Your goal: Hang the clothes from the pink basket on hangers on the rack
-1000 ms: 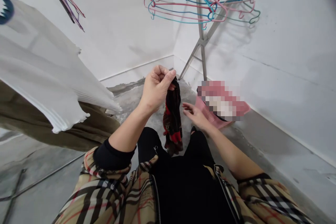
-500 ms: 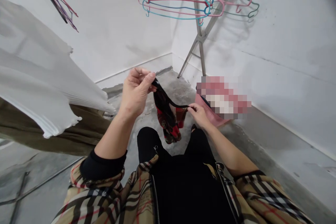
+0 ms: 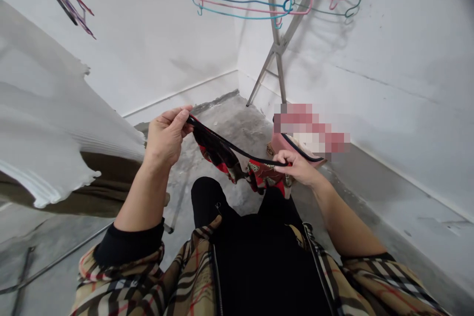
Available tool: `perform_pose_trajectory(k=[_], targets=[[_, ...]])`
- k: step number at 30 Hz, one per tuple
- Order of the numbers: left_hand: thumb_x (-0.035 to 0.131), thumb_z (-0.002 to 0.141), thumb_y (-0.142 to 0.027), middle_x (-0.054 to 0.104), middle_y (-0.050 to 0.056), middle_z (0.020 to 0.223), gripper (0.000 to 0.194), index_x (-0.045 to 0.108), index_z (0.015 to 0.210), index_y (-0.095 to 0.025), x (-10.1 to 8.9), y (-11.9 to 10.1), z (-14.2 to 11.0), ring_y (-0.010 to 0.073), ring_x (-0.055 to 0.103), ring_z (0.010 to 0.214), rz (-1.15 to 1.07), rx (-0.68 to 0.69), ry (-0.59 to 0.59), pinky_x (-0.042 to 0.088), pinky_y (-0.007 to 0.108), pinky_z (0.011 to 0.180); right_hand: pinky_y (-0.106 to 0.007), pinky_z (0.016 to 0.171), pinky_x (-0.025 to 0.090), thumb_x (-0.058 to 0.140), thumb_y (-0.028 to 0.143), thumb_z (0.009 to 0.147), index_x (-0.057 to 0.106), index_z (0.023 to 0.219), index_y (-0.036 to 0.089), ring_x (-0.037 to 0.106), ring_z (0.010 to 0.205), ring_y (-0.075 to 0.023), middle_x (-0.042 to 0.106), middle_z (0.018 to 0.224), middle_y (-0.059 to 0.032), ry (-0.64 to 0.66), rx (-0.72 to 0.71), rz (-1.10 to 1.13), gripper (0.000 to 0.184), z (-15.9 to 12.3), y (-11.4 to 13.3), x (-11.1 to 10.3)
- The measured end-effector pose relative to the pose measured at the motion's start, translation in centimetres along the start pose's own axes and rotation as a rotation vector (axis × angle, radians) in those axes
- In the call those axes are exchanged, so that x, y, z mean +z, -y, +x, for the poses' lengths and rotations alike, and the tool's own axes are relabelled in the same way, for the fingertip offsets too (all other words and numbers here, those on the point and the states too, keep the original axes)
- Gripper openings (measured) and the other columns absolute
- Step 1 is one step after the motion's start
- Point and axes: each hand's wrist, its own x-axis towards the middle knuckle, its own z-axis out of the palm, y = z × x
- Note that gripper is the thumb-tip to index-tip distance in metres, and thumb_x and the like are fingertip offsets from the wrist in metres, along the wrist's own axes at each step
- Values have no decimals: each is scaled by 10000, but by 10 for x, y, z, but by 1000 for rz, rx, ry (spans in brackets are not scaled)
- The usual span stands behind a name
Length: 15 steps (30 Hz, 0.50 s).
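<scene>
Here, item one: a patterned cloth (image 3: 264, 173), red, dark brown and pale, edged along the top with a black band (image 3: 233, 147). Position: in the air above the floor (image 3: 225, 106), spread between the two hands. The band slopes from high at the left to lower at the right, with a slight sag; the patterned part hangs from it in loose folds, its lower right end near the right knee. Whether cloth and knee touch cannot be told.

Left hand (image 3: 166, 136): thumb and fingers pinched on the band's upper end; the cloth lies to this hand's right and below it. Right hand (image 3: 298, 165): fingers curled on the band's lower end; the cloth lies to this hand's left and below it.

Surroundings. One pink basket (image 3: 294, 148), on the floor along its right edge, just beyond the right hand; contents blurred. One grey metal rack (image 3: 277, 49), crossed legs, feet near the floor's far corner. Hangers (image 3: 244, 2), pink, blue, red and green, grouped at the rack's upper part, well above the cloth. One white garment (image 3: 48, 108), hanging left of the left hand. One olive cloth (image 3: 66, 202), below the white garment, partly covered by it in view.
</scene>
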Motion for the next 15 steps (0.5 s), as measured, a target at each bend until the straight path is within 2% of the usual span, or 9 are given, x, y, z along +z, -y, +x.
perform_pose_trajectory(k=[2,4,6,8,11,13,15], targets=[[784,712,-312,629,-21,646,186,725,827,-177,0,-3,-4,52,552,519,-22,-6,-1,487,182,514,-206,601,342,728,398,744,417,718,181,412,626,-72,481,712,41,166,72,-40,381,-7,2,7],[785,714,-308,623,-24,646,181,724,826,-180,1,-6,-10,54,555,525,-39,-12,10,487,185,513,-198,545,318,676,497,774,484,749,173,382,577,-62,451,672,44,268,144,-49,378,-12,-2,19],[783,721,-309,617,-26,644,172,722,821,-183,2,-8,-15,58,561,534,-48,-18,29,490,188,517,-198,469,295,507,616,848,550,834,172,352,497,-56,434,631,45,289,251,-22,447,-14,-9,35],[785,721,-317,620,-24,650,173,720,815,-186,4,-9,-20,61,565,544,-55,-25,46,493,188,519,-200,387,254,370,658,886,583,997,182,309,410,-53,429,588,54,271,363,-23,533,-14,-18,50],[793,711,-323,630,-22,664,181,722,814,-192,5,-10,-26,61,561,545,-58,-33,57,488,182,508,-200,340,266,453,587,876,538,1239,211,348,364,-69,497,569,56,352,433,-169,530,-10,-26,65],[789,716,-314,630,-21,662,175,724,821,-191,4,-10,-29,62,561,542,-53,-39,62,485,183,506,-202,359,300,501,526,866,576,1224,202,381,378,-77,517,561,49,425,414,-288,489,-6,-27,68],[783,725,-307,626,-22,654,169,724,832,-189,2,-10,-31,64,563,538,-45,-42,64,484,189,507,-204,414,319,485,506,879,664,1026,161,390,429,-74,499,558,37,427,322,-361,416,-1,-25,66]])
